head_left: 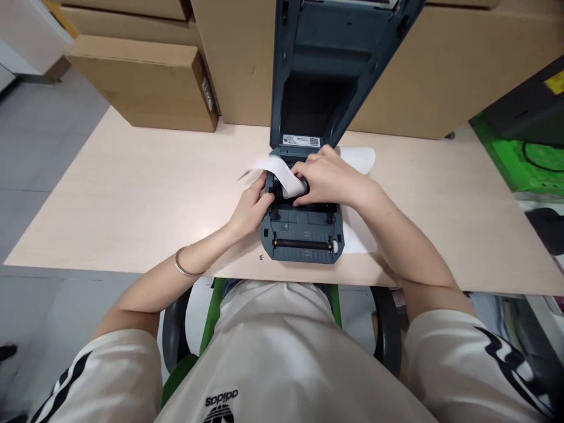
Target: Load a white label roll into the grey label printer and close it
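Observation:
A dark grey label printer (302,226) lies on the table with its lid (326,64) raised. Inside its bay is a small white paper roll (294,187), and a loose curled strip of the paper sticks out to the left. My right hand (324,179) reaches in from the right with fingers curled round the roll's right end; its fingertips are partly hidden. My left hand (253,205) grips the printer's left side wall, thumb over the edge by the bay. A black roller (303,244) runs across the printer's front.
White paper (359,229) lies on the table (132,200) partly under the printer's right side. Behind the lid stand large cardboard boxes (238,64), with a smaller carton (145,82) at the back left. A dark case (529,106) sits on something green at the right.

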`<state>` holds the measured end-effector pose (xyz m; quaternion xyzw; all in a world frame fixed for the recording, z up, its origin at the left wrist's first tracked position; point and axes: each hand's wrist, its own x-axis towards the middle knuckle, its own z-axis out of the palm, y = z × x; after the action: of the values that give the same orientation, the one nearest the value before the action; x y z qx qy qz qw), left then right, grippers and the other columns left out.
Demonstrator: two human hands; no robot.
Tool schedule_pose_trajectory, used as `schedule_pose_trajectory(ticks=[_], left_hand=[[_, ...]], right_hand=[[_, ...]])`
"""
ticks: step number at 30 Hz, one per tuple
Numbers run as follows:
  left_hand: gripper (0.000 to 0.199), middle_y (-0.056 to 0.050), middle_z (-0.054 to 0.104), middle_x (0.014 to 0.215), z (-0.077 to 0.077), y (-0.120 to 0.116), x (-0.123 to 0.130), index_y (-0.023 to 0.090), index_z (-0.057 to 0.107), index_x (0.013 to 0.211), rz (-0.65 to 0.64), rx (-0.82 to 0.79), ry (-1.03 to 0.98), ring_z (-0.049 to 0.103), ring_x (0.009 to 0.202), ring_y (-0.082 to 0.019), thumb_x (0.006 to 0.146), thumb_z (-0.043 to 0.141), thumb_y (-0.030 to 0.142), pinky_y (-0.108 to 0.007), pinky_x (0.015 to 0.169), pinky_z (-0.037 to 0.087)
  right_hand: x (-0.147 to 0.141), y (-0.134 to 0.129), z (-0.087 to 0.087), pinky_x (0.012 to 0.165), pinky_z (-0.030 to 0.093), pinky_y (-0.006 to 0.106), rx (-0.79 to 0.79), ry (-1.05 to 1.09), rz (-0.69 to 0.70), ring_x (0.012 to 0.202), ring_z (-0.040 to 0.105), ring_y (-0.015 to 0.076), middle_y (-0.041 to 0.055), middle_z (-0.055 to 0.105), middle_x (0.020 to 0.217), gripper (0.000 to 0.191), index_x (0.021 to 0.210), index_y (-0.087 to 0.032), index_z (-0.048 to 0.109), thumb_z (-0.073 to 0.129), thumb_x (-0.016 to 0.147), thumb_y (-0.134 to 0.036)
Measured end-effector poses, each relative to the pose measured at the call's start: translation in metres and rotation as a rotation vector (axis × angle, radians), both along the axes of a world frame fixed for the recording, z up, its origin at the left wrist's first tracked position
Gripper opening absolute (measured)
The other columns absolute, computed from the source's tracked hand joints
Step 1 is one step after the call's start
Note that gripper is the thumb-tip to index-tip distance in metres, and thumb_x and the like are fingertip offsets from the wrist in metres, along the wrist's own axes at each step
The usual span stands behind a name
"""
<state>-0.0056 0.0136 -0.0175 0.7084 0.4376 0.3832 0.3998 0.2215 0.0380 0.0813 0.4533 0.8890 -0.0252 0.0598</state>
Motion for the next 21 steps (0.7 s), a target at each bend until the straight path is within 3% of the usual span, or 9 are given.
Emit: schedule_pose_trajectory(ticks=[4,9,13,16,18,21], left_hand=[[0.050,-0.015,0.079,0.139,0.000,0.001,0.000,0.016,0.071,0.136,0.011,0.035,0.022,0.071,0.130,-0.036,0.094,0.052,0.034,-0.053,0.119,0.057],[0.054,-0.010,0.079,0.148,0.000,0.000,0.000,0.018,0.068,0.145,-0.011,0.021,-0.045,0.068,0.142,-0.034,0.096,0.053,0.036,-0.049,0.129,0.051],[0.074,-0.011,0.064,0.172,-0.001,-0.001,0.000,0.016,0.056,0.165,-0.073,-0.005,-0.085,0.062,0.157,-0.036,0.094,0.052,0.036,-0.049,0.133,0.050],[0.081,-0.010,0.053,0.181,-0.001,0.000,0.000,0.015,0.049,0.172,-0.085,-0.007,-0.086,0.056,0.164,-0.036,0.094,0.051,0.036,-0.049,0.135,0.048],[0.081,-0.010,0.053,0.181,-0.001,0.000,-0.001,0.015,0.049,0.173,-0.079,-0.006,-0.077,0.055,0.164,-0.037,0.094,0.052,0.036,-0.050,0.135,0.049],[0.081,-0.009,0.055,0.179,-0.001,-0.001,0.000,0.015,0.050,0.173,-0.062,0.001,-0.072,0.056,0.163,-0.038,0.094,0.052,0.035,-0.052,0.135,0.049]], right_hand=[[-0.015,0.004,0.001,0.105,0.042,0.045,-0.089,-0.057,0.023,0.102,0.072,0.0337,0.0155,0.082,0.110,0.045,0.132,-0.008,0.071,0.078,0.090,-0.023],[-0.005,-0.008,0.012,0.110,0.045,0.046,-0.029,0.081,-0.040,0.105,0.074,0.0340,0.0112,0.081,0.108,0.032,0.122,-0.016,0.070,0.075,0.090,-0.021],[0.046,-0.031,0.021,0.111,0.048,0.053,0.167,0.377,-0.111,0.118,0.073,0.0378,0.0110,0.078,0.124,0.038,0.124,-0.024,0.067,0.077,0.089,-0.031],[0.102,-0.040,0.014,0.102,0.053,0.051,0.367,0.547,-0.227,0.117,0.073,0.0369,0.0122,0.077,0.124,0.043,0.118,-0.028,0.063,0.083,0.082,-0.040],[0.137,-0.039,0.001,0.096,0.054,0.049,0.432,0.582,-0.434,0.110,0.074,0.0345,0.0125,0.077,0.118,0.049,0.110,-0.029,0.058,0.086,0.072,-0.036],[0.175,-0.034,-0.029,0.095,0.054,0.049,0.349,0.542,-0.730,0.111,0.073,0.0348,0.0142,0.077,0.118,0.050,0.106,-0.030,0.048,0.083,0.069,-0.030]])
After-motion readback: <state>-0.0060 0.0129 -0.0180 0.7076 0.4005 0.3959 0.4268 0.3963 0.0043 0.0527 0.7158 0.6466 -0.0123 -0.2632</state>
